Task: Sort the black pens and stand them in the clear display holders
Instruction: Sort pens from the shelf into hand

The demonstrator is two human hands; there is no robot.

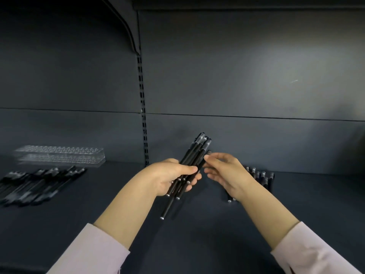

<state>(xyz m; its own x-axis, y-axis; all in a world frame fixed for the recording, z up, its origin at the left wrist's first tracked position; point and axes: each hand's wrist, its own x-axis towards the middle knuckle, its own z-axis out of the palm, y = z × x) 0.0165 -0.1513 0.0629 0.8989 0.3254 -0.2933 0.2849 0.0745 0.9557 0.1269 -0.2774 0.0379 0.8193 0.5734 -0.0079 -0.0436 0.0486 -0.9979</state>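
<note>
Within left hand (169, 175) grip, one pen bundle (194, 153); two piles (35, 182) (260, 177), one holder (59, 155)

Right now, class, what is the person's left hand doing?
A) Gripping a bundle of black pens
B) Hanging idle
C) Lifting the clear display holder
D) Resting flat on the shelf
A: the left hand is curled round a bundle of black pens held above the shelf, while the clear display holder sits untouched at back left.
</note>
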